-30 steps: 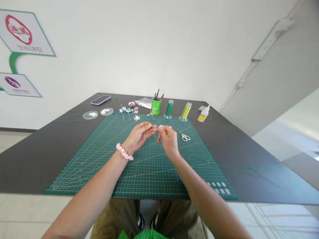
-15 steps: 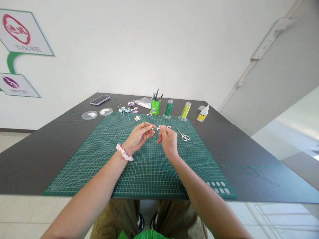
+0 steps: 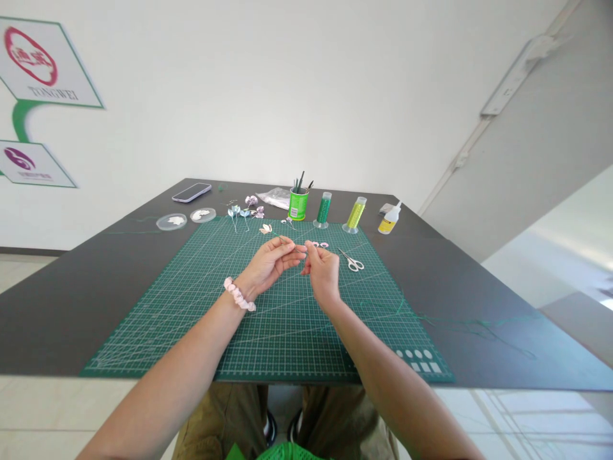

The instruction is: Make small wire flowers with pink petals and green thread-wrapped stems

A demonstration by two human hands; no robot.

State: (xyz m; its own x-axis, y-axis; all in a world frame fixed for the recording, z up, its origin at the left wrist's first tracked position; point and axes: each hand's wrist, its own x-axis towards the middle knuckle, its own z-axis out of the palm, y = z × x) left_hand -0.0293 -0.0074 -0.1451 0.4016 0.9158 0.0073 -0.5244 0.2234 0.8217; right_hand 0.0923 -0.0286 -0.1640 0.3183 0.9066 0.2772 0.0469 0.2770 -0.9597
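Observation:
Over the green cutting mat point(image 3: 201, 332), my left hand point(image 3: 272, 263) pinches a thin, dark wire stem point(image 3: 297, 250) between thumb and forefinger, its other fingers reaching rightward. My right hand point(image 3: 324, 271) is closed in a pinch at the stem's right end; what lies between those fingers is too small to make out. The fingertips of both hands nearly meet. Small pink-and-white petal pieces point(image 3: 324, 245) lie just behind my right hand. White-handled scissors point(image 3: 353, 262) rest to its right, and a cream petal piece point(image 3: 266, 228) sits beyond my left hand.
Blue flowers on stems point(image 3: 234, 211) and purple ones point(image 3: 251, 200) lie at the back left, near two shallow dishes point(image 3: 165, 222) and a phone point(image 3: 191, 192). Behind stand a green tool can point(image 3: 297, 206), green point(image 3: 324, 208) and yellow-green thread spools point(image 3: 357, 213), and a glue bottle point(image 3: 389, 220). Loose thread point(image 3: 483, 326) trails right.
The fingers of my left hand have stretched right, closer to my right hand, which has shifted slightly left. The small pale green bit at the left fingertips is now covered.

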